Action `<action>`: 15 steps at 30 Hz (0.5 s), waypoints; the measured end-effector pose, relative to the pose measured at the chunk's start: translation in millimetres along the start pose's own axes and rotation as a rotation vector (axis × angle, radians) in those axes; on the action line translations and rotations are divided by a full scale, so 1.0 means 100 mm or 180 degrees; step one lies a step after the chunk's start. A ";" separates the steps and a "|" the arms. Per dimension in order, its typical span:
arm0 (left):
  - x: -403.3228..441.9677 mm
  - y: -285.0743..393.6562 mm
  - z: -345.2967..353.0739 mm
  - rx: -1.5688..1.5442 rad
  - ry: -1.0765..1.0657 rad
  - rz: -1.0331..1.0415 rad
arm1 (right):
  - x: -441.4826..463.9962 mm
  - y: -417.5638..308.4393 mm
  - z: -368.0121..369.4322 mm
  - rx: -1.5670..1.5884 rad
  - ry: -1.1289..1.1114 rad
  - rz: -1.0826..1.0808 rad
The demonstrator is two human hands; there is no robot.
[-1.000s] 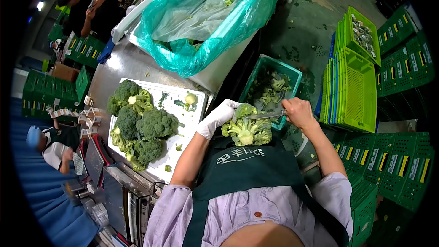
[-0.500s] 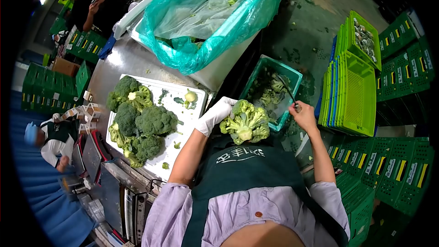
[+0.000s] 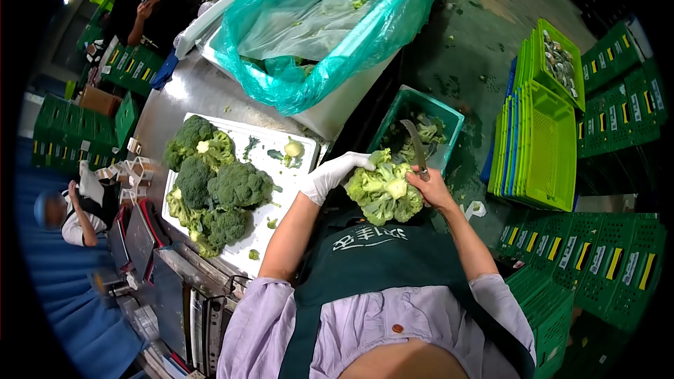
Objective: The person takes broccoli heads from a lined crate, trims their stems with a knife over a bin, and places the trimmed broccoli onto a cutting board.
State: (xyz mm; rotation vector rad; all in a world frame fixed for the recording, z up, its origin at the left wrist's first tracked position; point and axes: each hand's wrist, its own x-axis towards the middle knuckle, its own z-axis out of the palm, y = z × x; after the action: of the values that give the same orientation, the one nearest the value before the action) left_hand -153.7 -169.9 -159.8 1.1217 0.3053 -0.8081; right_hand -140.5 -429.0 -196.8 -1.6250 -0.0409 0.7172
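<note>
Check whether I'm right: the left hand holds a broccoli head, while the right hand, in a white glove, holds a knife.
No: the head view shows the right hand bare; the white glove is on the left hand, which holds a broccoli head. The right does hold a knife.

Counter: metal, shiny, running toward 10 o'clock of the view. Directly on it: white box at 12 o'clock, teal plastic liner over its rim; white tray near 9 o'clock; green scrap between the two. Tray carries broccoli heads clustered on its 9 o'clock side, pale stem piece toward 2, small green bit around 6.
</note>
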 end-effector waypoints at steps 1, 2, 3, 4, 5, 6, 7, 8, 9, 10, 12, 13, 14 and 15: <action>0.04 -0.07 -0.04 -0.0187 -0.0088 -0.0007 | 0.02 0.01 0.00 0.0064 0.0015 0.0019; 0.00 -0.05 -0.04 -0.0191 -0.0081 -0.0002 | 0.06 0.05 0.00 0.0129 0.0026 0.0037; -0.05 -0.02 -0.03 -0.0120 0.0089 -0.0164 | 0.14 0.16 0.07 0.0229 0.0249 -0.0345; -0.09 0.00 -0.03 -0.0046 0.0255 -0.0326 | 0.16 0.22 0.03 0.0228 0.0245 -0.0347; -0.11 0.00 -0.07 0.0121 0.0081 -0.0261 | 0.10 0.08 0.01 0.0252 0.0131 -0.0064; -0.27 0.15 0.05 0.0316 0.0255 -0.0315 | 0.05 -0.02 0.00 0.0275 0.0017 0.0219; -0.30 0.16 0.05 0.0258 0.0234 -0.0149 | 0.03 -0.07 0.03 0.0322 0.0101 0.0341; -0.32 0.15 0.05 0.0199 0.0214 0.0017 | 0.05 -0.03 0.04 0.0314 0.0094 0.0340; -0.34 0.12 0.05 0.0194 0.0217 0.0024 | 0.07 0.04 0.05 0.0637 0.0283 0.0308; -0.36 0.07 0.06 0.0161 0.0138 0.0443 | 0.09 0.09 0.05 0.0961 0.0477 0.0273; -0.32 -0.06 0.01 -0.0079 -0.0228 0.1107 | 0.07 -0.02 0.08 0.1164 0.0462 0.0321; -0.30 -0.17 0.03 0.0003 -0.0116 0.1347 | 0.06 -0.02 0.07 0.1354 0.0439 0.0408; -0.31 -0.21 0.12 0.0084 -0.0003 0.1587 | 0.05 -0.02 0.06 0.1543 0.0416 0.0495; -0.38 -0.17 0.23 0.0315 0.0006 0.1586 | 0.12 0.13 -0.01 0.1376 0.0252 0.0539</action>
State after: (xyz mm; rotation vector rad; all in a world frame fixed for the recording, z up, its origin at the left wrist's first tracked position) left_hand -195.7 -177.6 -139.2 1.2236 -0.0186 -0.3824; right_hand -134.9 -427.4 -214.1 -1.2482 0.2939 0.7317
